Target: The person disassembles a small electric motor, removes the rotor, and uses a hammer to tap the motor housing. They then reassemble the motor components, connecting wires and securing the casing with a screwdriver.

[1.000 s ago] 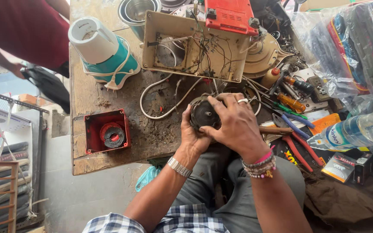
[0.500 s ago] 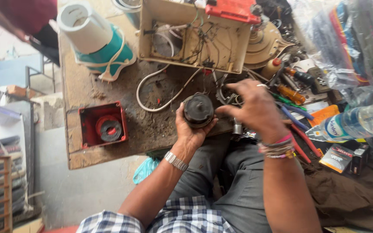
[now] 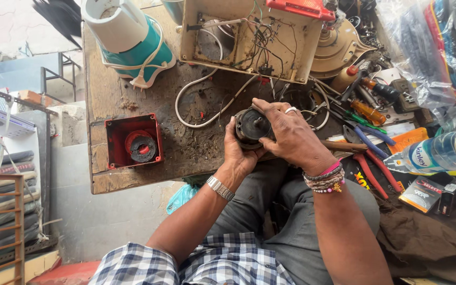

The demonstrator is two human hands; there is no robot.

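A black round motor (image 3: 250,126) with a short shaft sits at the near edge of a worn wooden workbench (image 3: 101,105). My left hand (image 3: 238,153) cups it from below and the side. From above and the right, my right hand (image 3: 288,134) wraps over the motor, fingers on its top rim. A ring shows on one finger and bead bracelets on the wrist. A metal watch band circles my left wrist.
An open cream appliance housing (image 3: 244,37) with loose wires stands behind the motor, a white cord (image 3: 193,100) looping from it. A teal and white mixer base (image 3: 133,42) is at back left, a red square housing (image 3: 132,141) at front left. Screwdrivers, pliers (image 3: 368,158) and a plastic bottle (image 3: 439,150) crowd the right.
My right hand, lifted off to the right half a second ago, has come back over the motor. The left hand kept hold of it throughout.
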